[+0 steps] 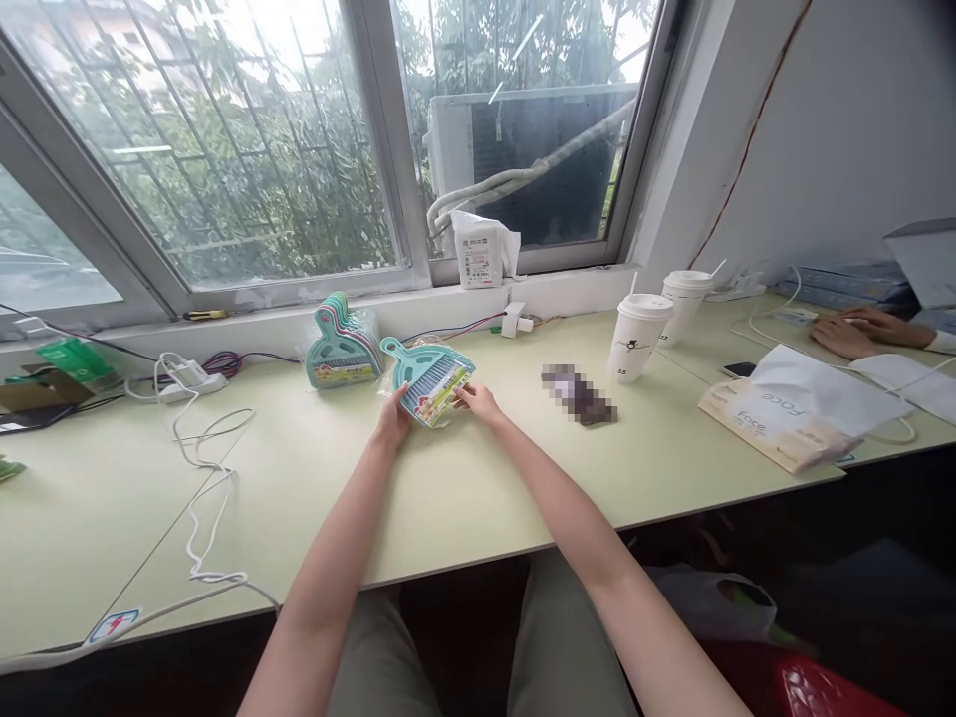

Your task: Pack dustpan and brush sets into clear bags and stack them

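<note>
Left hand and right hand are gripping a labelled teal plastic dustpan-and-brush set over the pale-green tabletop, handling seemingly running midway, set in hand but not yet released, while a nested teal-and-pink plastic dustpan stack is standing just beside

This is looking like an office or shared workroom: a long pale desk is running beneath wide windows, a power strip and a white cable are lying on it, lidded cups are standing near a tissue pack, and another person's hands are resting farther right along it.
</note>
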### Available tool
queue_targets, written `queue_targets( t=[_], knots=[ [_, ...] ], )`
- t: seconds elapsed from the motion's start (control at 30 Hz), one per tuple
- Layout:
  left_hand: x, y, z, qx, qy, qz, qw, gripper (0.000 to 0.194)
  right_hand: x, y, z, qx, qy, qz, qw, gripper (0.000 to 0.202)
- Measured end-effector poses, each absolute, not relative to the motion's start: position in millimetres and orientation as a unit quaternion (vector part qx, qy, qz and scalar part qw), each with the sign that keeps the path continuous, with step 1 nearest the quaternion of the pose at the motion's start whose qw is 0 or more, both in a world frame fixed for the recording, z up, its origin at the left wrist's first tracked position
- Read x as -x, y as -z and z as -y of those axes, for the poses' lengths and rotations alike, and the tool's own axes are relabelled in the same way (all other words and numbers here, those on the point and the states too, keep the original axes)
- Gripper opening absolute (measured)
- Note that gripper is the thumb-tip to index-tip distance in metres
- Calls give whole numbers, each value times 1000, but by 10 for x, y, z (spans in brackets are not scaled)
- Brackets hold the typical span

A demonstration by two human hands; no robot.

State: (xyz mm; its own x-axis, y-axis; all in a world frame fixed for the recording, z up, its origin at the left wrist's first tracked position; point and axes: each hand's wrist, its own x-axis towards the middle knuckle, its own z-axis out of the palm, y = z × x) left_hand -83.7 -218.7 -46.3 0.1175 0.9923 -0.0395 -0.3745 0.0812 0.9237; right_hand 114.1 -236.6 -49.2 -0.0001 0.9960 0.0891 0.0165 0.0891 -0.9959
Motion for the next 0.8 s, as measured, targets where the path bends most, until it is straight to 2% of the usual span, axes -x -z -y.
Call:
queue_targets(
  t=[0.03, 0.13, 0.27, 0.53, 0.67, 0.8],
  knots=[
    [854, 443, 2239, -416, -523, -380, 639, 30, -1124, 486, 2358, 466, -502, 480, 548, 7],
    [939, 379, 2381, -481, -446, -362, 662, 39, -1116, 458, 2349, 426, -555, 371, 611, 22],
    [1076, 342, 2435, -538, -405, -360, 646, 47, -1188, 423, 2379, 405, -598, 343, 601, 27],
    [1181, 365, 2272, -364, -542, -503, 566, 19, -1204, 345, 2496, 393, -607, 403, 560, 30],
    [1536, 307, 2291, -254, -660, -597, 379, 20, -1311, 317, 2479, 389, -592, 391, 588, 27],
    [1968, 273, 2445, -203, -663, -700, 169, 35, -1433, 354, 2432, 408, -570, 320, 637, 22]
  ],
)
